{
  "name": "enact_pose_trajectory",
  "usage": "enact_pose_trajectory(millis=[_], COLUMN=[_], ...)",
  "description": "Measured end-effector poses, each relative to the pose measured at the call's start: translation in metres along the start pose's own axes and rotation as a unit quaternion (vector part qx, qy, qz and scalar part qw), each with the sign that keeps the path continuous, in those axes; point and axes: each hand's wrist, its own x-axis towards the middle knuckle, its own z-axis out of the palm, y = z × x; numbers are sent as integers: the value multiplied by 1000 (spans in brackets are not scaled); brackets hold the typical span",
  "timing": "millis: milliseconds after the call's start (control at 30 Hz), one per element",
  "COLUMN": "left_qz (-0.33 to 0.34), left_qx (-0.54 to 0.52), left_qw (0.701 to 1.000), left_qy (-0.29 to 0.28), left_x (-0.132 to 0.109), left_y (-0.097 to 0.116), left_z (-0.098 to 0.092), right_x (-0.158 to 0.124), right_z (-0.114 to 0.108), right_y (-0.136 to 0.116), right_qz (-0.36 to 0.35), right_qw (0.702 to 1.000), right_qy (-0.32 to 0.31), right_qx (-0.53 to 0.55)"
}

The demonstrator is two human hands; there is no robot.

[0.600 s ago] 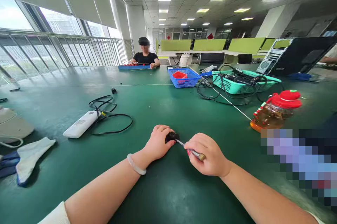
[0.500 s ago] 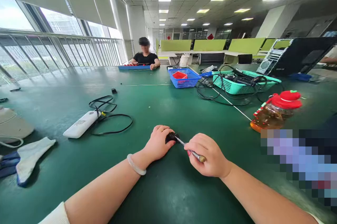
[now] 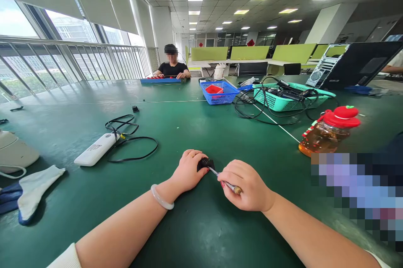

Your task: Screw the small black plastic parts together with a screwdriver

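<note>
Pinches small black part (image 3: 205, 163) between thumb and fingers of left hand (image 3: 189, 170), down at green table (image 3: 201, 234), just beyond and left of right hand (image 3: 246, 186). Grips slim metal tool (image 3: 233, 187) in right hand, curling fingers round handle; points tip at part's near right edge, cannot tell whether touching. Note white device (image 3: 96, 149) with black cord (image 3: 135, 159) farther left, red-lidded jar (image 3: 329, 134) at right.

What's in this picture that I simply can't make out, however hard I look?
All in the head view:
Black piece: the left hand covers part of it, so its full shape is hidden.
Thin tool: its tip is too small to tell, and the right hand hides part of its length.
Blue-and-white glove: cut off by the left edge.
White device: its markings are too small to read.
</note>
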Motion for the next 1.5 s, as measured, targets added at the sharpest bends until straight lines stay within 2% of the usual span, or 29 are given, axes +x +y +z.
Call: enact_pose_trajectory(millis=[300, 867, 1300, 1400, 1500], left_qz=[10, 10, 4, 7, 11], left_qx=[-1, 7, 6, 5, 1], left_qw=[1000, 1000, 1000, 1000, 1000], left_qy=[5, 2, 1, -3, -3], left_x=[0, 1, 0, 0, 1], left_y=[0, 0, 2, 2, 1], left_z=[0, 0, -1, -1, -1], right_x=[-1, 1, -1, -2, -4], right_z=[0, 0, -1, 0, 0], right_y=[-1, -1, 3, 5, 9], right_qz=[-29, -39, 5, 42, 108], right_qw=[999, 998, 999, 998, 990], right_qy=[-16, -34, 23, 34, 56], right_qx=[-10, -19, 27, 40, 66])
